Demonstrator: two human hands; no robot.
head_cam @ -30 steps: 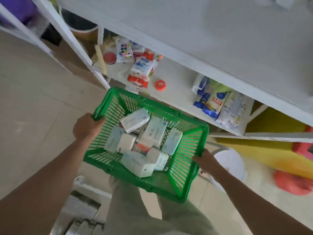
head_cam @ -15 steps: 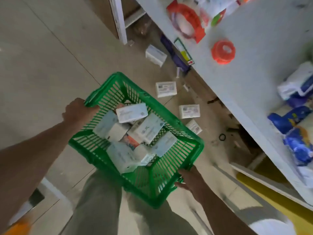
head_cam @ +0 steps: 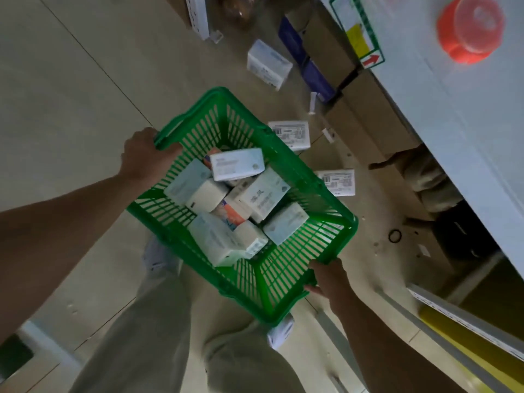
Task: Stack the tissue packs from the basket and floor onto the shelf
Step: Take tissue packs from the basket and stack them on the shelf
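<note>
I hold a green plastic basket [head_cam: 283, 282] over the floor, in front of my legs. My left hand [head_cam: 147, 157] grips its far left rim and my right hand [head_cam: 329, 276] grips its near right corner. Several white and pale blue tissue packs [head_cam: 236, 164] lie jumbled inside. More packs lie on the floor beyond the basket: one pack [head_cam: 268, 63] far ahead, a second pack [head_cam: 290, 134] by the rim, a third pack [head_cam: 337, 181] to the right. Another pack [head_cam: 280, 333] peeks out under the basket. The white shelf [head_cam: 442, 109] runs along the right.
An orange round lid [head_cam: 469, 28] and a green-edged label [head_cam: 360, 32] sit on the shelf board. Cardboard boxes [head_cam: 365, 120] and a dark blue package [head_cam: 309, 66] lie under the shelf. A small black ring [head_cam: 394, 236] is on the floor. A yellow surface shows at lower right.
My view has tipped down from the shelf to the floor and come closer. The basket stays in both hands; the packs on the floor have come into sight.
</note>
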